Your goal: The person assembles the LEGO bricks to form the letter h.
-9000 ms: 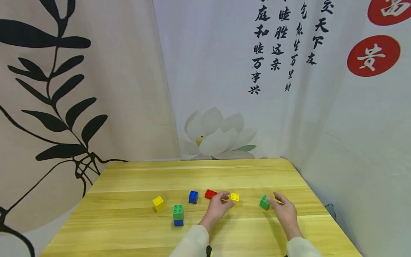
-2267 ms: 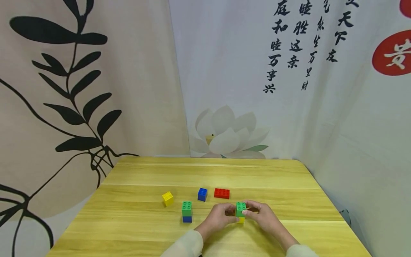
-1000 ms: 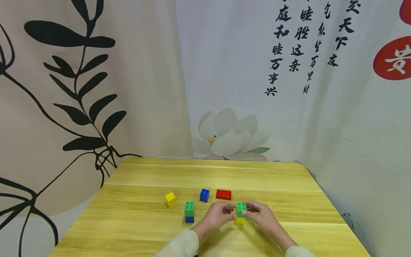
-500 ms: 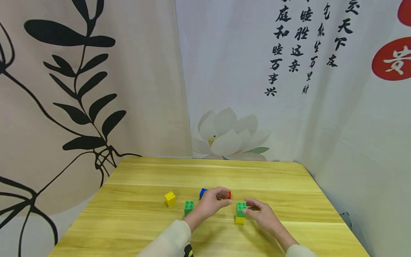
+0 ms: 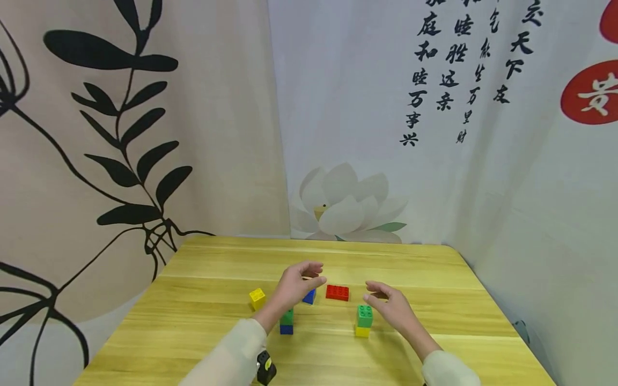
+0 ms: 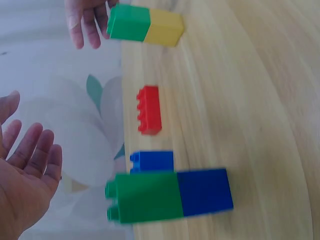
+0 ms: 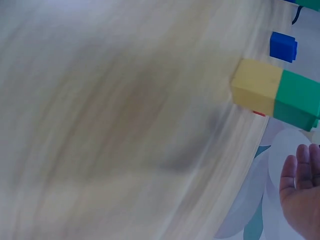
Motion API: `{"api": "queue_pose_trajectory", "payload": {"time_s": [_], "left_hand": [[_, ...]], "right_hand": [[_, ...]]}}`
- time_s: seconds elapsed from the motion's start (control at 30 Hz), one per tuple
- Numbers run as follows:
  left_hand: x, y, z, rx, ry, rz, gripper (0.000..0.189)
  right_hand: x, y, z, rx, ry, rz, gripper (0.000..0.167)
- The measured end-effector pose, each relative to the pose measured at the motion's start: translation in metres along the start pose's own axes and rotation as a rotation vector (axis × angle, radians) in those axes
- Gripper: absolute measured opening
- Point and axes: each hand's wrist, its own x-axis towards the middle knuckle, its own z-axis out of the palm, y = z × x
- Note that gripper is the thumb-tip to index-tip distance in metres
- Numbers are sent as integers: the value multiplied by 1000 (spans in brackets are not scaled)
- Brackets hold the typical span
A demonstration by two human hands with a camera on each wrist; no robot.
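Note:
My left hand (image 5: 292, 288) hovers over the table near the loose blue brick (image 5: 309, 296), its fingers relaxed and holding nothing. Its forearm partly hides a stack of a green brick (image 6: 149, 198) on a dark blue brick (image 6: 206, 192). My right hand (image 5: 393, 310) is raised just right of a second stack, a green brick (image 5: 365, 316) on a yellow brick (image 5: 362, 332). Nothing is between its loosely bent fingers, and a gap separates them from that stack in the right wrist view. A long red brick (image 5: 337, 292) lies between and behind the two hands.
A single yellow brick (image 5: 257, 298) sits at the left, partly behind my left forearm. The wooden table (image 5: 425, 268) reaches back to a printed curtain (image 5: 338, 134). A black wrist device (image 5: 265, 368) shows under the left sleeve.
The right hand brought a green brick onto the yellow one, and both hands steadied the stack. Since then the left hand has moved off leftward and the right hand has let go and lifted slightly.

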Motion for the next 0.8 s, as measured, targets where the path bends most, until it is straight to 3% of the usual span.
{"api": "queue_pose_trajectory", "payload": {"time_s": [0.3,0.57,0.8], "left_hand": [[-6,-17,-26,5,77,-43,38],[-24,-36,-45,-5,158,-97,36],[-36,-49,-53,-6,171,-129,36]], "right_hand": [[18,-1,-6,-19,-4,-11,45],[38,11,-3,-69,-16,-9,45],[52,22,1,-71,-55,7,44]]}}
